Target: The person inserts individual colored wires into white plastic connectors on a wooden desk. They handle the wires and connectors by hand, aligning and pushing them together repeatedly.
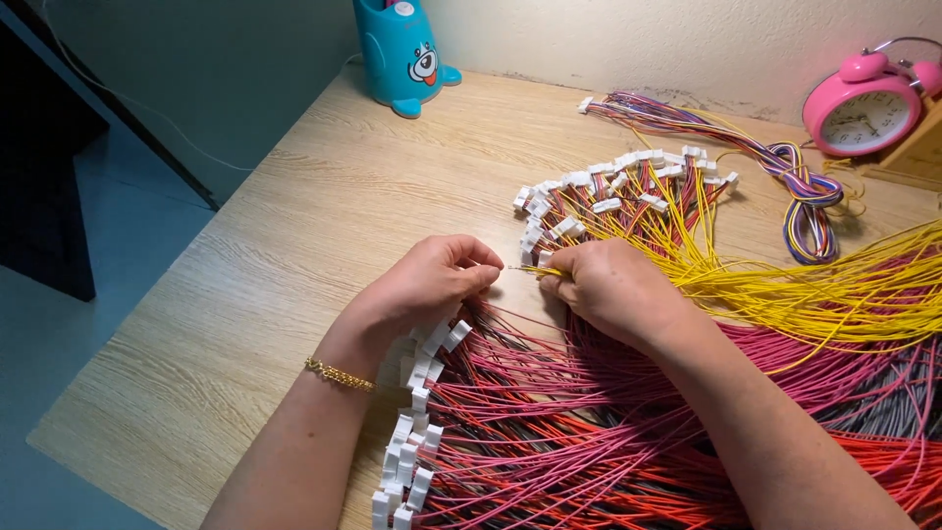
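Two hands meeting mid-desk: I'm seeing left hand [432,280] pinched shut, likely on small white plug, hidden by fingers; right hand [608,290] gripping yellow wire [785,294], tip pointing left at it. Wire running rightward. Pink wires [589,412] lying below, white plugs [608,191] behind, nothing blocking gap.

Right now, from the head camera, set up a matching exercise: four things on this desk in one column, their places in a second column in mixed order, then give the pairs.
Things:
1. pink alarm clock
2. blue cartoon-dog holder
3. yellow wire
4. gold bracelet

Places:
A. on the left wrist
B. far right of the desk, by the wall
C. pinched in the right hand, its tip toward the left hand
D. far edge of the desk, left of the wire bundles

Pairs: 1-B, 2-D, 3-C, 4-A
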